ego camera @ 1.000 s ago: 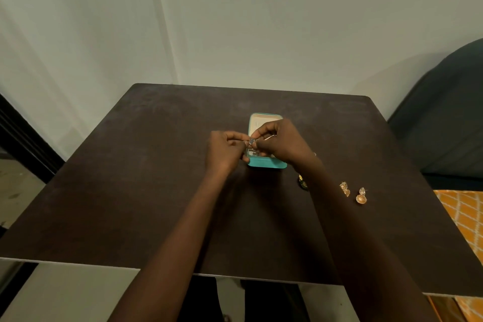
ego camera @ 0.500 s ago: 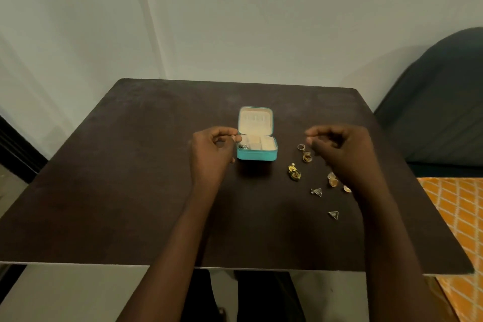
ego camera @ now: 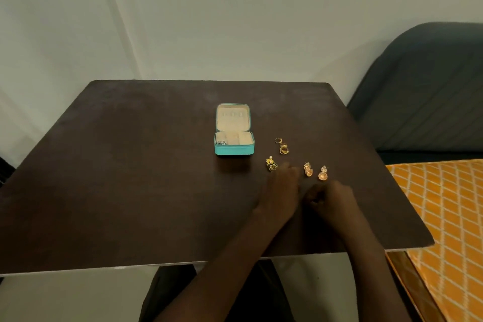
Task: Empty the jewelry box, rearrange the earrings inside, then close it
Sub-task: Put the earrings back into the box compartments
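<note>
The teal jewelry box (ego camera: 234, 149) stands open at the table's middle, its cream lid (ego camera: 232, 117) tipped back. A small dark earring pair (ego camera: 220, 142) lies in its left compartment. To its right on the table lie gold rings (ego camera: 281, 145), a gold-green earring (ego camera: 271, 164) and two gold dome earrings (ego camera: 308, 169) (ego camera: 323, 173). My left hand (ego camera: 281, 191) reaches forward, fingers stretched out low over the table between the gold-green earring and the domes. My right hand (ego camera: 332, 200) sits beside it with fingers curled inward. What they enclose is hidden.
The dark brown table (ego camera: 130, 178) has a pale front edge near me. A dark grey sofa (ego camera: 423, 91) stands at the right, with an orange patterned cloth (ego camera: 444, 217) close to the table's right edge.
My left hand has left the box and moved right and nearer. My right hand has come down beside it. Both now cover the spot where two triangle earrings lay.
</note>
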